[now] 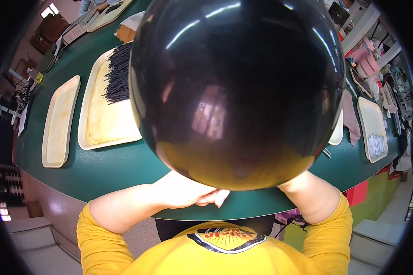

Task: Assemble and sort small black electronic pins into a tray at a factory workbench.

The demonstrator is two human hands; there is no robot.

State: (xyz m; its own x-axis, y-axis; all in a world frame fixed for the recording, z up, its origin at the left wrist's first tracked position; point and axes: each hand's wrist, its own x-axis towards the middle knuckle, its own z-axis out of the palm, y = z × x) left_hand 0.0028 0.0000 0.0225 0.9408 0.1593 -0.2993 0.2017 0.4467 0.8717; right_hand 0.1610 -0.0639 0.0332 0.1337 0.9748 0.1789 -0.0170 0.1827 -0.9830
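The left hand (192,192) is seen with its fingers curled at the lower edge of a large glossy black sphere (238,96); its grip, and that of the mostly covered right hand (291,183), cannot be told. The middle of the green table (110,169) is hidden by the sphere. Light, even support seems best given from both sides. One sphere, at least four pale trays (108,126), one black strip pile (119,75) and one white strip pile (376,145) are counted.

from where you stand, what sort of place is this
Probably a workshop or small assembly room: there's a broad green worktable, a pale tray bearing many thin black strands, and another tray at right holding thin white pieces.
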